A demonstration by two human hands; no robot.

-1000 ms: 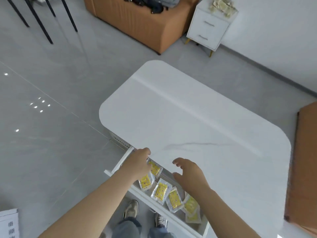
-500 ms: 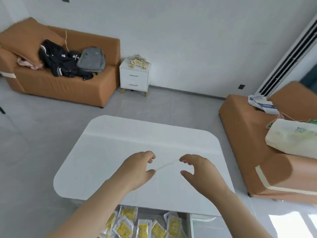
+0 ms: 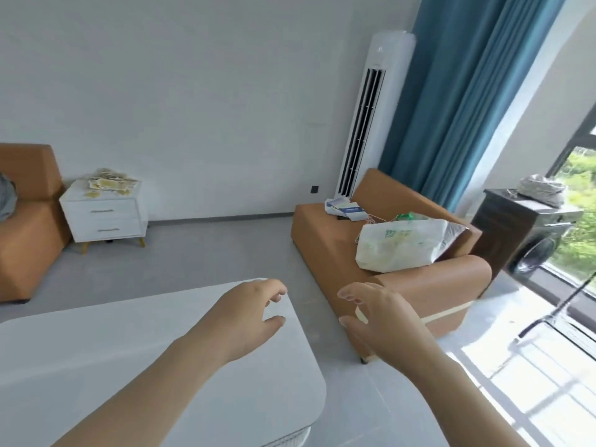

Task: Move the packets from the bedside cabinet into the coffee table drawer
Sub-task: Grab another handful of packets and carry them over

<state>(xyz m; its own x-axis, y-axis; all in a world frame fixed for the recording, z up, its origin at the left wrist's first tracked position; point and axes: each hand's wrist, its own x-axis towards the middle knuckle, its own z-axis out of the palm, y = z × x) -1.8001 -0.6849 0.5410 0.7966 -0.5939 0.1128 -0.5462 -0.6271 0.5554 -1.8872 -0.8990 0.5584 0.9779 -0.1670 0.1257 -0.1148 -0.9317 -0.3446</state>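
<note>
A heap of yellow-and-silver packets [image 3: 108, 186] lies on top of the white two-drawer bedside cabinet [image 3: 104, 219] against the far wall at the left. The white coffee table [image 3: 80, 356] fills the lower left; its drawer is out of view. My left hand [image 3: 248, 314] hovers over the table's far right corner, fingers loosely curled and holding nothing. My right hand [image 3: 377, 317] hangs in the air beyond the table's right edge, fingers relaxed and empty. Both hands are far from the cabinet.
An orange sofa [image 3: 400, 269] at the right carries a white plastic bag [image 3: 406, 246] and papers. Another orange sofa [image 3: 25, 221] stands left of the cabinet. A tall white air conditioner [image 3: 371, 117], blue curtain and dark cabinet [image 3: 516, 221] line the right side. Grey floor runs between table and cabinet.
The view has swung up and to the right, so the open drawer with its packets has left the frame. Both empty hands have lifted from the drawer to above the table's right end.
</note>
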